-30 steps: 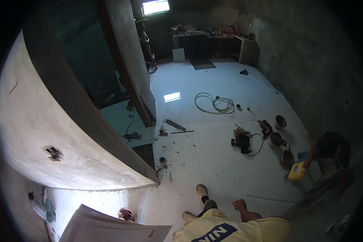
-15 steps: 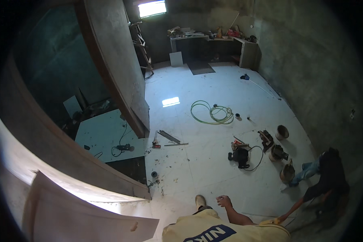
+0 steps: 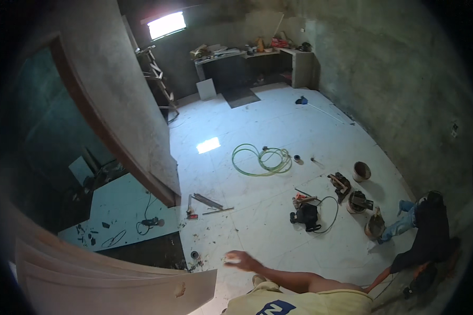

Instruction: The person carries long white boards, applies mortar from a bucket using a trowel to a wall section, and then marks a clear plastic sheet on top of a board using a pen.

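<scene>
My right hand (image 3: 239,261) reaches leftward over the white floor, a little above the right end of some stacked pale panels (image 3: 115,291) at lower left. Its fingers are apart and curved, slightly blurred, with nothing clearly in them. My left hand is not in view. Below are my yellow shirt (image 3: 320,300) and one boot (image 3: 258,279). A small dark round cup or fitting (image 3: 194,255) lies on the floor beyond my hand.
A person (image 3: 425,231) in dark top and jeans bends at right beside buckets (image 3: 374,226) and a black tool (image 3: 305,218). A hose coil (image 3: 263,163), metal strips (image 3: 207,201), doorway wall (image 3: 115,94), ladder (image 3: 157,79) and cluttered counter (image 3: 247,53) lie beyond.
My right hand has moved up and leftward toward the panels, and the view has shifted. The co-worker has bent lower, with the yellow object moved down out of clear view.
</scene>
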Demonstrator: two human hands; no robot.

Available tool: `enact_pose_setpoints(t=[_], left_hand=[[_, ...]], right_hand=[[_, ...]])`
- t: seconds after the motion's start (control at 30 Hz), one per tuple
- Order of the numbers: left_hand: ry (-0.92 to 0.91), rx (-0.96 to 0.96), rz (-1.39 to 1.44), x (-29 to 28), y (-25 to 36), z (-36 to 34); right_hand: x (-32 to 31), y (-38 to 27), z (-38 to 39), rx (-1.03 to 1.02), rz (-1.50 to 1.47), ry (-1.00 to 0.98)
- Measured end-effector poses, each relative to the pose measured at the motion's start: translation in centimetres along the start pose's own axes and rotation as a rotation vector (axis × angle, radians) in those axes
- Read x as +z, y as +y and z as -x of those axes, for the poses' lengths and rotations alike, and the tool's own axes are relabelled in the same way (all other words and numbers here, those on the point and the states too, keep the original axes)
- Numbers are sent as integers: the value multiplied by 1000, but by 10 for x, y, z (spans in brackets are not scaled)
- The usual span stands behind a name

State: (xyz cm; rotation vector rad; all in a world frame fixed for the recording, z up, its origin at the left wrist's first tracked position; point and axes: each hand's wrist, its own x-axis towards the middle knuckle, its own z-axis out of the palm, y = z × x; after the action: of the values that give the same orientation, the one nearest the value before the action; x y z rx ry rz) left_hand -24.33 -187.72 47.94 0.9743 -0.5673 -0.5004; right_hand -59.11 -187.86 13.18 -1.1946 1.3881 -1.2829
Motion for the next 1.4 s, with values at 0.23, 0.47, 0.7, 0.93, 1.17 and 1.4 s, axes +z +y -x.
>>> enact_pose_setpoints(t=[0.23,0.47,0.7,0.93,1.17,1.4], left_hand=[[41,-4,60,31,8,11],[-1133,229,743,-23,-30,-27],[-622,28,332,-25,-24,-7],[-40,-84,-96,27,-2,27],[-997,134,526,-51,-38,-52],[-499,217,138,-58,-38,-29]], right_hand=[[57,-113,-56,-597,301,-20],[24,-130,-66,-85,394,-400],[20,-121,-50,-87,356,-455],[22,-127,-34,-68,253,-482],[60,-95,-48,-165,135,-255],[92,-124,-59,-464,66,21]])
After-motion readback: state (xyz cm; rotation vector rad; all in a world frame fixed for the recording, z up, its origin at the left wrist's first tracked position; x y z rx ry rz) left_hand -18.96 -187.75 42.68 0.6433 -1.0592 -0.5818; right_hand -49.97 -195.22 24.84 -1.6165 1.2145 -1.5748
